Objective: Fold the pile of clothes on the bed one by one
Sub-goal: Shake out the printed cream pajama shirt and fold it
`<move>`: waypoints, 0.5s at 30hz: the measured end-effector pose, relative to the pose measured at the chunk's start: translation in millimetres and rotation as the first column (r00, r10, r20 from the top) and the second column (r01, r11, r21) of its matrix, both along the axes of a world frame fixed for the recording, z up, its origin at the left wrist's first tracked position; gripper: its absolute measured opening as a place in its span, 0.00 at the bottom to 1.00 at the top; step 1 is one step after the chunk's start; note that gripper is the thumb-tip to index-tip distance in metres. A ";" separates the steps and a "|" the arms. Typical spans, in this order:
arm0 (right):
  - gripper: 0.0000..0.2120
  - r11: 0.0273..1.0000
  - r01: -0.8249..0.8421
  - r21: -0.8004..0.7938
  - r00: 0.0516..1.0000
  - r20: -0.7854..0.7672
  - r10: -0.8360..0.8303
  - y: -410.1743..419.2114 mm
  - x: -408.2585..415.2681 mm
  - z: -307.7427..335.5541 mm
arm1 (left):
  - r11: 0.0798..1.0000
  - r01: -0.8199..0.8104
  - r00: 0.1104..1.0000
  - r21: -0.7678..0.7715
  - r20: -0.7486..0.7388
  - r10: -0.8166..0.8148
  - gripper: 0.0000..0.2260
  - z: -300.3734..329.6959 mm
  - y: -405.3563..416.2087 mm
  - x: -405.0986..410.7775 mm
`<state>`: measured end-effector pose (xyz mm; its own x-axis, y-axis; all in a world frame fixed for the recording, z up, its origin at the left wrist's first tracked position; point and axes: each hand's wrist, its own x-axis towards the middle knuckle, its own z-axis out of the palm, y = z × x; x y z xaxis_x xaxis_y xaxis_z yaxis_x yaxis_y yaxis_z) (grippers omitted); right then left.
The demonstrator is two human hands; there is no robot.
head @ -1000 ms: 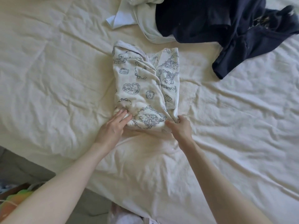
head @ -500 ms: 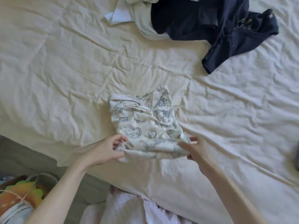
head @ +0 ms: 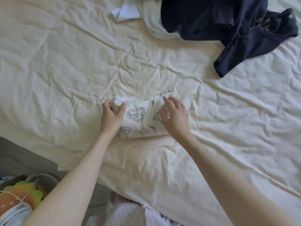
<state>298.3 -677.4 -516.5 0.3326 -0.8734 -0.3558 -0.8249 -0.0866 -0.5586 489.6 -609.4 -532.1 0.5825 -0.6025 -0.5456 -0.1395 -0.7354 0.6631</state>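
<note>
A white garment with a grey-blue line print lies folded into a small packet in the middle of the cream bed sheet. My left hand grips its left end, thumb on top and fingers curled round the edge. My right hand lies over the right half with fingers spread and relaxed, slightly blurred. At the far top of the bed sits the pile: a dark navy garment on top of a pale white one.
The bed's near edge runs diagonally at lower left, with grey floor beyond it. A basket with a colourful orange and green item stands at the bottom left corner. Pale pink fabric shows at the bottom centre.
The printed garment was lifted by its near edge and folded over onto itself, now half as long. My left hand shifted to its left end; my right hand moved on top.
</note>
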 end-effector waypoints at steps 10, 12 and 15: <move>0.30 0.934 -0.355 -0.033 0.893 -0.308 0.328 25.1 -5.9 -56.2 | 0.997 0.064 0.970 0.037 0.234 -0.071 0.16 -25.8 45.1 -25.4; 0.30 0.927 -0.367 0.071 0.855 -0.367 0.367 21.0 -2.9 -68.4 | 0.992 0.058 0.971 0.114 0.223 -0.082 0.18 -34.8 37.9 -23.6; 0.29 0.916 -0.367 0.160 0.845 -0.354 0.400 10.0 4.6 -72.6 | 0.974 0.036 0.988 0.223 0.138 -0.068 0.20 -40.2 22.8 -14.0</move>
<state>302.9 -667.4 -589.1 0.4634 -0.6656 -0.5851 -0.8825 -0.4065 -0.2366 475.7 -586.6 -572.3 0.6358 -0.5085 -0.5807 -0.2633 -0.8501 0.4562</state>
